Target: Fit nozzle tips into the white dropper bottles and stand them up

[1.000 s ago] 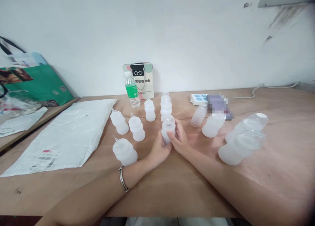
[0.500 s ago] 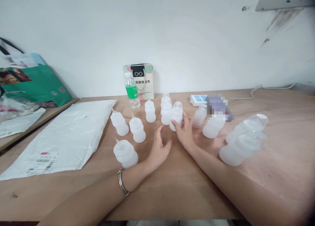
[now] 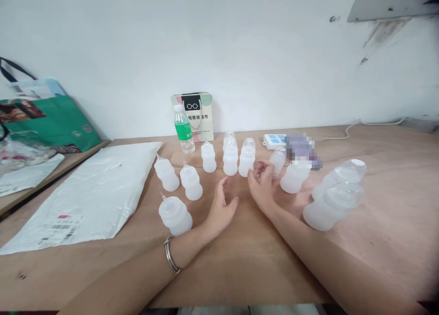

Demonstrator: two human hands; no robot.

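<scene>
My left hand rests above the wooden table, thumb and fingers apart, holding nothing. To its left stand white squeeze bottles with thin pointed tips, the nearest bottle beside my wrist. My right hand is open with loosely curled fingers, just in front of a white bottle with a clear domed cap. That bottle stands upright beside another capped bottle. Right behind my right fingers is a clear-topped piece, partly hidden. Two more clear-capped bottles, the front one nearer me, stand beyond my right forearm.
A white mailing bag lies on the left. At the back stand a green-labelled water bottle and a paper bag. A white switch box sits near a pixelated object. A green bag leans far left.
My right hand has let go of the clear-capped bottle and drawn slightly right. The bottle now stands upright slightly farther back. My left hand has hardly moved, and the view has shifted a little.
</scene>
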